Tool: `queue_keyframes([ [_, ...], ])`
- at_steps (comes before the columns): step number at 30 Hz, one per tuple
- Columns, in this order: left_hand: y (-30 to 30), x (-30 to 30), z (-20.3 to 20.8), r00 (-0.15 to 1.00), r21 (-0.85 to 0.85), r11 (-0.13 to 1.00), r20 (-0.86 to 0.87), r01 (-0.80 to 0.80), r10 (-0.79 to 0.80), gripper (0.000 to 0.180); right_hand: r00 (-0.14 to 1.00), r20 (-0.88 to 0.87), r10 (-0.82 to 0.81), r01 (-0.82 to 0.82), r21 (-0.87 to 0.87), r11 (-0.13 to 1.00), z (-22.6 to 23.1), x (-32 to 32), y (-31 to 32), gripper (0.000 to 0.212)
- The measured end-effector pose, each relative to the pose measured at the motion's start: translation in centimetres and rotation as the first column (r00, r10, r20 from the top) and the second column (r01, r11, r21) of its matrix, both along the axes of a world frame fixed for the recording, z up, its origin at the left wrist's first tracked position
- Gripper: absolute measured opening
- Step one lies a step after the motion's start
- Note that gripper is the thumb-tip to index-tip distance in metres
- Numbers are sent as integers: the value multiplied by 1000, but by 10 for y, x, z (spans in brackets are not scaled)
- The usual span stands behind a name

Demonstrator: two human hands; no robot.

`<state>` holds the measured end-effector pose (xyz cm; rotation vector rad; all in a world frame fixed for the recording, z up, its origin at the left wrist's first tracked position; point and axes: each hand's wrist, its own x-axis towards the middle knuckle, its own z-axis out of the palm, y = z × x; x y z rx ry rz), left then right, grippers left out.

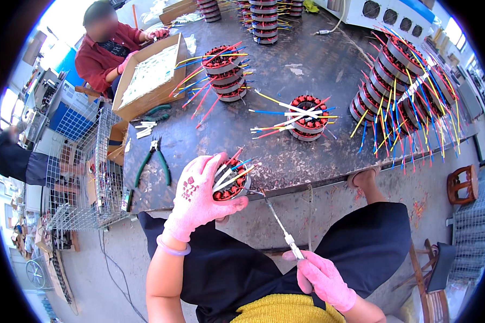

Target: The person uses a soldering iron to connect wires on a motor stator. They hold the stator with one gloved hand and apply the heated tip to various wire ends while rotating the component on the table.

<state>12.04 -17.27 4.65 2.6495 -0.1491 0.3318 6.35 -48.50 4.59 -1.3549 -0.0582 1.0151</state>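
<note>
My left hand (199, 191), in a pink glove, is closed around a motor stator (233, 185) at the table's near edge. Red, blue and yellow leads and white sleeves stick up from the stator's red and black windings. My right hand (323, 277), also gloved in pink, grips a slim tool (277, 220) with a long metal shaft and a pale handle; it resembles a soldering iron. The tool's dark tip is close to the stator's right side; whether they touch I cannot tell. Another stator (307, 119) sits farther back, white sleeves crossed over its top.
Stacked stators (224, 75) stand behind, with a larger group (404, 86) at right. Green-handled pliers (153, 161) lie left, near a cardboard box (153, 75) of white pieces. A co-worker (105, 48) sits beyond it. A wire cart (83, 167) adjoins the table's left side.
</note>
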Motion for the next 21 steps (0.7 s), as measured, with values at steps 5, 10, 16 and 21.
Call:
queue_keyframes([
  [5,-1,0,0,1000,33,999,0,4,-4,86,999,-38,-6,6,-8,1000,-2,-1,1,42],
  [10,-2,1,-1,1000,11,1000,-3,13,-13,86,1000,23,10,-9,-12,1000,-3,2,0,42],
  [16,0,0,-2,1000,18,1000,-7,9,-9,88,999,-43,-4,4,-16,1000,0,2,3,41],
  [21,-1,1,-3,1000,22,1000,-3,11,-11,88,997,-76,-14,13,-7,1000,0,1,1,39],
])
